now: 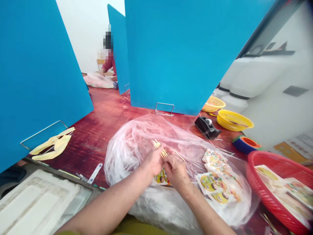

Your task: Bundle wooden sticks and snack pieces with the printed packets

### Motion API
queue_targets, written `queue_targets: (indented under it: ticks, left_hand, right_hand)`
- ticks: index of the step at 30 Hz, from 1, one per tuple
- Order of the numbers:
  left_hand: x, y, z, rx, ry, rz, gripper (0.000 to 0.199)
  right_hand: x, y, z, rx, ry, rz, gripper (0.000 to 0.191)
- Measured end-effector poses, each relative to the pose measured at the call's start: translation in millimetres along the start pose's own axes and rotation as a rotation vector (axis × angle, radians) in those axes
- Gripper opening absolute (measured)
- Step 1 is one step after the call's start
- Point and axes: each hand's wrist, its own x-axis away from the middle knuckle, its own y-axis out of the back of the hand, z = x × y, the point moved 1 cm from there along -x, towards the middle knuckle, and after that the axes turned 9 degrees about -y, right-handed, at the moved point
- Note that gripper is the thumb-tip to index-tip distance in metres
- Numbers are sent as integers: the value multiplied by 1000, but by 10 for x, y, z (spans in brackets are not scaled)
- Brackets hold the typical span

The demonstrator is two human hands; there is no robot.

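Over a large pinkish clear plastic bag (122,153), my two hands meet at a small bundle of thin pale sticks (156,143). My left hand (152,160) is closed round the bundle, whose ends stick out past the fingers. Pinching at the near part of the sticks is my right hand (175,168); one stick juts out beyond its fingers. Beneath the hands, partly hidden, is a yellow printed packet (160,178). To the right, more colourful printed packets (215,186) lie in a loose pile on the bag.
A red basket (259,173) with printed packets stands at right. Behind it are tape rolls (238,145), a black tape dispenser (207,127) and yellow baskets (234,120). Blue partitions (166,55) stand on the table. A yellow mask (55,145) lies left. Another person (111,62) sits beyond.
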Motion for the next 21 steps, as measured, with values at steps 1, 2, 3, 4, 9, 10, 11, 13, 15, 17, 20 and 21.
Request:
queue_targets:
  ticks: [1, 2, 3, 4, 9, 10, 11, 13, 15, 17, 20, 21]
  left_hand:
    - [15, 1, 15, -28, 8, 23, 19]
    - [26, 7, 20, -55, 6, 53, 21]
    - [32, 14, 15, -81, -3, 82, 22]
    - [35, 23, 3, -100, -20, 103, 22]
    - [66, 41, -18, -139, -51, 167, 22]
    - [85, 36, -6, -179, -34, 206, 26]
    - [108, 30, 5, -232, -22, 237, 29]
    - [165, 17, 5, -408, -19, 278, 31]
    - [230, -5, -20, -656, -30, 362, 25]
    - [295, -35, -37, -885, -24, 516, 17]
    - [359, -48, 7, -948, 68, 602, 19]
    - [369, -40, 32, -915, 113, 590, 18]
  right_hand:
    - [-1, 4, 9, 6, -5, 12, 18]
    - [-6, 25, 20, 18, -9, 43, 19]
    - [-14, 61, 32, 33, -11, 86, 19]
    - [-19, 108, 44, 48, -10, 128, 20]
    - [27, 345, 115, -17, 47, 167, 17]
    - [41, 380, 131, -35, 84, 187, 18]
    - [52, 416, 146, -54, 119, 218, 20]
    - [53, 512, 163, -84, 133, 235, 23]
    - [32, 626, 160, -67, 96, 150, 20]
    - [21, 694, 148, 21, 86, 90, 21]
    - [73, 629, 136, 139, 106, 228, 21]
    - [106, 585, 132, 149, 97, 265, 22]
